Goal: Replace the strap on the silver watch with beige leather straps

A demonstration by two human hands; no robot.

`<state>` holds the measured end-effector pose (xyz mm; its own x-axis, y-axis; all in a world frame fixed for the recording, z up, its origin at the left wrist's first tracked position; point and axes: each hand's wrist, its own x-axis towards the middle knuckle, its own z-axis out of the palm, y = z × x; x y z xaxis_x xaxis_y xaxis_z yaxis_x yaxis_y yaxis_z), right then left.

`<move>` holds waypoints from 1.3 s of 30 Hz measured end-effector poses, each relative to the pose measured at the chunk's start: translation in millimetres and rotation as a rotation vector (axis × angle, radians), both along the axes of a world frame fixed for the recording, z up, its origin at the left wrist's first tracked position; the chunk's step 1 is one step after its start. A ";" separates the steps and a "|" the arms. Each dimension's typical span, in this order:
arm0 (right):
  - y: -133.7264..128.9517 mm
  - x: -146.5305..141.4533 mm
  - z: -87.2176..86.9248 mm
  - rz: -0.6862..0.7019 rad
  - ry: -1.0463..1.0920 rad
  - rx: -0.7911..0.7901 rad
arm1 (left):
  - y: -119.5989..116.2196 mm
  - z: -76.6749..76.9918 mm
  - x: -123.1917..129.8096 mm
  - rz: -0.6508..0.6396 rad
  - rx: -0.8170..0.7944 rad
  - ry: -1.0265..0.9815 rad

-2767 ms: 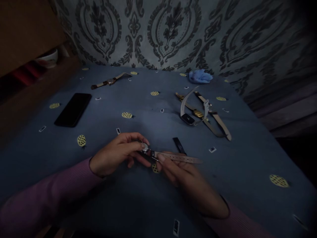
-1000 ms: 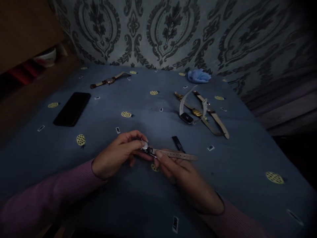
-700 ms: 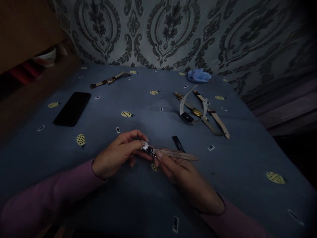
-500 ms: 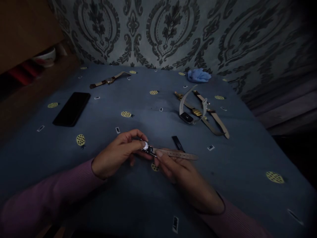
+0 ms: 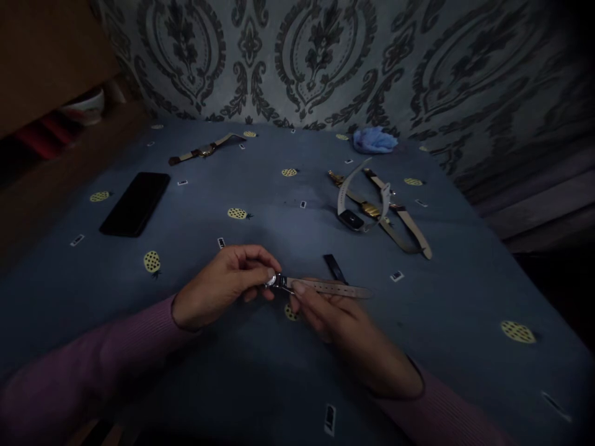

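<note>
My left hand [image 5: 227, 282] is closed on the round silver case of a wristwatch [image 5: 270, 280], with the thumb over its edge. My right hand [image 5: 341, 316] pinches the watch's light strap [image 5: 332, 288], its holed end sticking out to the right past the fingers. A thin shiny piece shows between the right fingertips and the case; I cannot make out what it is. Just beyond the right hand, a short dark strap piece [image 5: 333, 266] lies on the cloth, its near end hidden behind the light strap.
Several watches lie at the right, including a smartwatch [image 5: 351, 220] with a pale band and a gold watch [image 5: 370, 210]. Another watch [image 5: 206, 150] lies far left, above a black phone [image 5: 136, 204]. A crumpled blue cloth [image 5: 374, 141] sits by the wall.
My left fingers have shifted their hold on the watch case, which has moved slightly left and down. The right hand keeps its pinch almost unmoved.
</note>
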<state>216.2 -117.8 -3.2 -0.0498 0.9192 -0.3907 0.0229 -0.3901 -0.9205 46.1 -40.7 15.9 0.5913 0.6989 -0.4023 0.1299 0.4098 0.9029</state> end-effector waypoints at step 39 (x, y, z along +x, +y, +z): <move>0.1 -0.2 7.5 0.056 -0.014 -0.013 | 2.0 3.1 -7.3 -0.276 0.307 0.197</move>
<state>216.0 -117.7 4.4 -0.0958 0.9098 -0.4038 0.0579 -0.3998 -0.9148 38.8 -38.7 19.0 0.7053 0.6302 -0.3246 0.3783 0.0526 0.9242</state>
